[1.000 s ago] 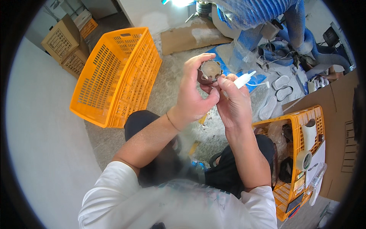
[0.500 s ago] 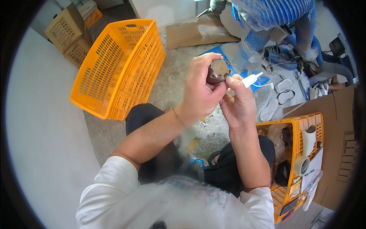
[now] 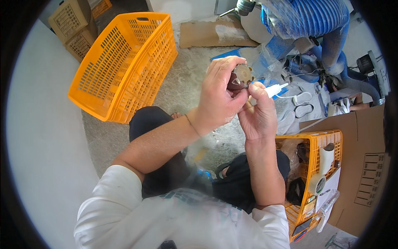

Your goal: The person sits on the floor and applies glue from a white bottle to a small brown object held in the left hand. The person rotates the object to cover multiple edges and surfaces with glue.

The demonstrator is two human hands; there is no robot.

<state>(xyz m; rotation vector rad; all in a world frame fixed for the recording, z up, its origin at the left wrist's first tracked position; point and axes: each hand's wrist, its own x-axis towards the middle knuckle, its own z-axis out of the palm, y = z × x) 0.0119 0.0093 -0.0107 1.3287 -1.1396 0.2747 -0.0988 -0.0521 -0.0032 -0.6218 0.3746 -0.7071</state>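
Note:
My left hand (image 3: 213, 95) is closed round a dark brown rounded piece (image 3: 243, 75) with a flat, tan round face and small pale prongs or chips at its rim. Its exact kind does not show. Pressed close beside it, the thumb of my right hand (image 3: 261, 116) touches the piece's lower edge. A small white nozzle bottle (image 3: 274, 90), like a glue bottle, is gripped in my right hand, its tip pointing up and right, away from the piece. A thin white strap with a cap (image 3: 286, 97) hangs from the bottle. The right fingers are partly hidden behind the left hand.
A big orange crate (image 3: 143, 70) stands at the far left. On my right, another orange crate (image 3: 327, 137) bears a tape roll (image 3: 317, 184), a phone (image 3: 302, 227) and papers. Blue ducting (image 3: 319, 18) and white sandals (image 3: 304, 110) are at the far right.
The whole view has shifted slightly, so the crates sit a bit further left. Both hands keep the same hold on the brown piece and the bottle.

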